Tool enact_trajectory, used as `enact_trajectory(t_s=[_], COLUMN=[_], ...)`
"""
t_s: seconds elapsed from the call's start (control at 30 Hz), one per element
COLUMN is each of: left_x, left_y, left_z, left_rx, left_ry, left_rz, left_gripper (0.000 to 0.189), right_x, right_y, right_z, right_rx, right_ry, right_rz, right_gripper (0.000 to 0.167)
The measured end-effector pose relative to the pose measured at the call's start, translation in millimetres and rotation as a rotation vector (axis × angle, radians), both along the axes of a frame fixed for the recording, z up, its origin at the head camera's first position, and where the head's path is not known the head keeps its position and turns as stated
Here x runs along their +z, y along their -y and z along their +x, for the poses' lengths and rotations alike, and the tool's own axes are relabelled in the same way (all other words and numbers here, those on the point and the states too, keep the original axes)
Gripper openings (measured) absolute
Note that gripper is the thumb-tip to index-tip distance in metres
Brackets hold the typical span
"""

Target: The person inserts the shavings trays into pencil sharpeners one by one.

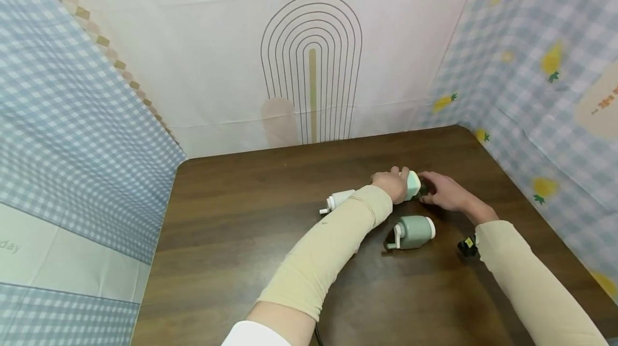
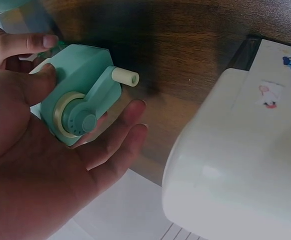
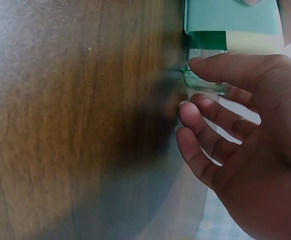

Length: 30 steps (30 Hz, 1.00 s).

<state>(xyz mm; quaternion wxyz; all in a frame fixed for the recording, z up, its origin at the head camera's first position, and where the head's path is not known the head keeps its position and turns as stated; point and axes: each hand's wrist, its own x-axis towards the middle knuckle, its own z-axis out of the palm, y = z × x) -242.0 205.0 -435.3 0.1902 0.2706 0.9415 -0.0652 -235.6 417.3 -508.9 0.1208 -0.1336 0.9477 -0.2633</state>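
My left hand (image 1: 392, 185) grips a mint-green crank pencil sharpener (image 2: 80, 62), thumb on its upper side. In the left wrist view its crank arm and cream handle knob (image 2: 124, 76) point away from the palm. At the sharpener's other end, my right hand (image 1: 446, 191) pinches a clear greenish shavings drawer (image 3: 204, 80), which sticks partly out of the body. The thumb lies on the drawer, with the other fingers loosely curled below. A darker green crank sharpener (image 1: 416, 232) lies on the table, nearer to me than both hands.
A white crank sharpener (image 1: 340, 198) lies partly hidden behind my left forearm; stickers show on it in the left wrist view. A small black object with a yellow mark (image 1: 467, 245) is beside my right sleeve. Patterned cloths surround the brown wooden table (image 1: 232, 249).
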Motion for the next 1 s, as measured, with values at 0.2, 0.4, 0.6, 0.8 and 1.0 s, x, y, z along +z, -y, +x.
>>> enact_trajectory(t_s=[0.2,0.4,0.6,0.8,1.0], left_x=[1.3,7.7,5.9,5.3,4.4], left_y=[-6.8,-7.4,-7.5,-7.5,-9.7], left_z=[-3.2,-0.9,-0.2,-0.9,1.2], left_rx=[0.019,0.041,0.039,0.033,0.037], left_ry=[0.034,0.056,0.059,0.064,0.050], left_rz=[-0.071,-0.076,-0.078,-0.079,-0.102], left_gripper=[0.072,0.073,0.071,0.071,0.072], right_x=[1.2,2.4,-0.7,-0.1,-1.0], right_y=[-1.4,0.1,1.0,0.6,-0.3], right_z=[-1.9,-2.9,-4.4,-5.5,-3.8], right_rx=[-0.005,0.000,0.002,-0.008,-0.018], right_ry=[0.032,0.041,0.046,0.061,0.063], right_rz=[-0.013,-0.006,-0.018,-0.044,-0.059], right_gripper=[0.059,0.059,0.053,0.050,0.048])
